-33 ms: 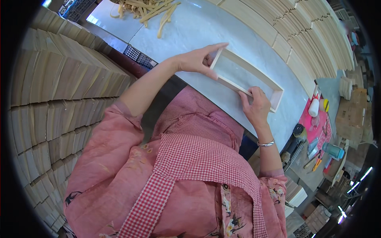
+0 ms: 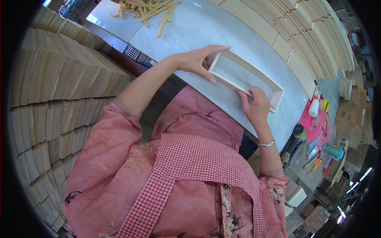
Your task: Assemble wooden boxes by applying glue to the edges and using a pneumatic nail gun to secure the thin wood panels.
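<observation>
A pale rectangular wooden frame (image 2: 260,71), with low walls and the tabletop visible through its middle, lies slantwise on the light table. My left hand (image 2: 197,63) spans its left end: the index finger reaches the far corner, the thumb lies by the near corner, and the other fingers curl at the end wall. Along the near long side, my right hand (image 2: 256,105) pinches the wall, with fingers over the rim and thumb outside. A silver bangle (image 2: 266,143) circles my right wrist.
Loose yellowish strips (image 2: 152,10) lie at the table's far left. Stacked thin wooden boards (image 2: 305,35) line its far right edge; tall wood stacks (image 2: 43,79) stand left. At right are a white bottle (image 2: 314,107), a teal bottle (image 2: 332,151) and an orange-handled tool (image 2: 316,164).
My left hand has shifted very slightly toward me, its thumb a little lower by the near corner. The frame's left end also sits slightly nearer; my right hand stays put.
</observation>
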Demonstrator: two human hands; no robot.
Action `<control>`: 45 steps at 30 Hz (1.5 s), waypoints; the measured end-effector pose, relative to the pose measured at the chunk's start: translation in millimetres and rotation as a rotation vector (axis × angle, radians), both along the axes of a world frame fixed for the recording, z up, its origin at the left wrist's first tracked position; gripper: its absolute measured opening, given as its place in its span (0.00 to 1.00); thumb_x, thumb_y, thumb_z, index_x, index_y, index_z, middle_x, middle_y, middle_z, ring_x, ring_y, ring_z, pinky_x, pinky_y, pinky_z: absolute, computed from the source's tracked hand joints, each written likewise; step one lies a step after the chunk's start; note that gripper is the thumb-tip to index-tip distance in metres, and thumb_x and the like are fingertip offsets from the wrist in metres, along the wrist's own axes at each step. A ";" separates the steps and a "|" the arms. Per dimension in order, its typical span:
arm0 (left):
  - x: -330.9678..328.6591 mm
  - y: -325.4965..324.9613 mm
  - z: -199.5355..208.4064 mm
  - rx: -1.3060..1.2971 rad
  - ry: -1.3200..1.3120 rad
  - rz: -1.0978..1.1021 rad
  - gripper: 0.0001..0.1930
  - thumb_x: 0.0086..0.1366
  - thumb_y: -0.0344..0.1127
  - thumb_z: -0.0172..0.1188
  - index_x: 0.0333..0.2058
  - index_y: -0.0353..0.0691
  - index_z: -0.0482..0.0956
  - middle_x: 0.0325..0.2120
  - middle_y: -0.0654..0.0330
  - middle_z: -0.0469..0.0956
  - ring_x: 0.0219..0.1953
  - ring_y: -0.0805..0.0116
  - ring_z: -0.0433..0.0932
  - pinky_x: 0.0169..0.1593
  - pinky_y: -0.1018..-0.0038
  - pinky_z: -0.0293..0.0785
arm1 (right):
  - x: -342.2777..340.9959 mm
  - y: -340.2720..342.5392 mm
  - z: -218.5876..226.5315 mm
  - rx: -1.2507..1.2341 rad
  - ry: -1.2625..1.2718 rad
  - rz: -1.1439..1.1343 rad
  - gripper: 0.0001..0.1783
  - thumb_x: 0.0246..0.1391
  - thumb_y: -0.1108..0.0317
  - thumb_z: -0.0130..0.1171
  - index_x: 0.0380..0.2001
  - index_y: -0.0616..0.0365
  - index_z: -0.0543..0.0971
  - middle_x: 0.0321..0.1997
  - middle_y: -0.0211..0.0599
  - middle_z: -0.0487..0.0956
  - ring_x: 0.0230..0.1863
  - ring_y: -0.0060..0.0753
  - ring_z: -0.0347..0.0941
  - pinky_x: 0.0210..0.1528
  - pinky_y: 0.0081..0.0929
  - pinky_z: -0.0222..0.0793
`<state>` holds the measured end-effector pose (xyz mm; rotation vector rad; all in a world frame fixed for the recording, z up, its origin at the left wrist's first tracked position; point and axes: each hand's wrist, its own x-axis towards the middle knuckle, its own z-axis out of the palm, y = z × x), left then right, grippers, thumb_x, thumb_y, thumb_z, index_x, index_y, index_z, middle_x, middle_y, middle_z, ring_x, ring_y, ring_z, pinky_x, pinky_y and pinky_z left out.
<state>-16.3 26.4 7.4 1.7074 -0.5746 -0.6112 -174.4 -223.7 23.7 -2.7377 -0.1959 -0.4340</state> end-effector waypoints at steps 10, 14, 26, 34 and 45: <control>6.2 10.5 5.2 0.161 -0.249 -0.231 0.55 0.43 0.20 0.75 0.71 0.59 0.62 0.68 0.46 0.62 0.37 0.64 0.75 0.44 0.72 0.78 | 26.0 52.5 19.4 0.072 -0.044 0.312 0.26 0.50 0.73 0.66 0.55 0.53 0.79 0.49 0.38 0.77 0.45 0.39 0.75 0.47 0.28 0.72; 8.7 9.4 4.0 0.121 -0.261 -0.236 0.55 0.43 0.20 0.75 0.71 0.58 0.62 0.68 0.46 0.62 0.33 0.65 0.74 0.41 0.74 0.78 | 46.5 82.1 14.2 0.196 -0.050 0.354 0.24 0.50 0.79 0.63 0.53 0.55 0.80 0.46 0.37 0.78 0.42 0.39 0.75 0.45 0.30 0.72; 6.2 11.1 -21.6 -0.108 -0.339 -0.217 0.45 0.47 0.21 0.70 0.67 0.50 0.68 0.60 0.45 0.66 0.28 0.66 0.73 0.36 0.73 0.76 | 53.9 80.8 12.6 0.297 0.046 0.387 0.21 0.47 0.84 0.60 0.46 0.60 0.83 0.43 0.39 0.77 0.38 0.39 0.73 0.41 0.30 0.71; 7.4 12.8 -35.9 0.216 -0.164 -0.412 0.35 0.47 0.26 0.71 0.58 0.42 0.75 0.56 0.47 0.72 0.34 0.58 0.76 0.42 0.69 0.76 | 200.1 167.1 31.3 0.204 -0.159 0.654 0.13 0.47 0.78 0.61 0.39 0.58 0.82 0.46 0.38 0.76 0.41 0.44 0.72 0.45 0.34 0.70; -11.5 1.9 -30.2 -0.058 -0.452 -0.147 0.48 0.44 0.31 0.74 0.66 0.36 0.62 0.56 0.44 0.73 0.54 0.44 0.72 0.58 0.60 0.71 | 279.7 168.7 4.9 0.130 -0.144 0.423 0.01 0.46 0.73 0.61 0.25 0.54 0.78 0.31 0.36 0.78 0.34 0.42 0.73 0.38 0.35 0.70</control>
